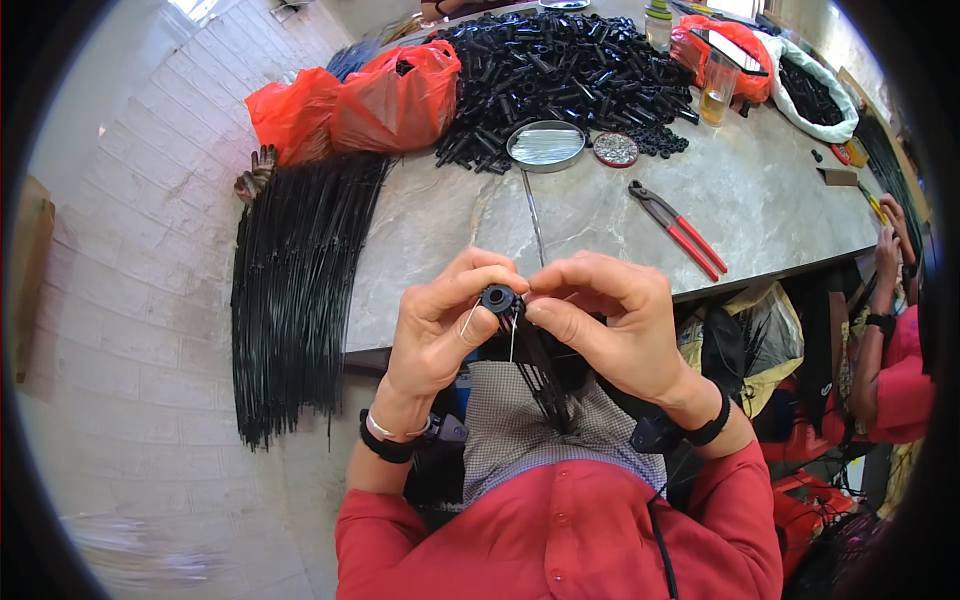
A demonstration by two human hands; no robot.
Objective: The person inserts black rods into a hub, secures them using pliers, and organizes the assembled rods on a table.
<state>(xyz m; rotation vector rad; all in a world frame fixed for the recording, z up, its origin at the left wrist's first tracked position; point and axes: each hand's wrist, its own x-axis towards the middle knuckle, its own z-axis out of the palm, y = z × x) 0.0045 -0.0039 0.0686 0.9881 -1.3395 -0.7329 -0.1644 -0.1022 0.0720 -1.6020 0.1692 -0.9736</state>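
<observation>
My left hand [435,325] is closed round a small black cylindrical piece [498,298], its round end with a central hole facing up. Against the side of this piece, the thumb and forefinger of my right hand [630,320] are pinched together; what lies between them is too small to make out. Thin pale wires stick out by the piece, one across my left thumb and another wire [513,342] pointing down. Below my hands, thin black strands [540,385] hang over my lap; where they join the piece is hidden.
Red-handled pincers [685,235], a round tin of pale wires [545,148] and a small dish of metal bits [616,150] lie on the stone table [430,240]. Behind is a heap of black tubes [560,70]. Long black strands [300,300] overhang the left edge. A co-worker's arm [880,300] shows right.
</observation>
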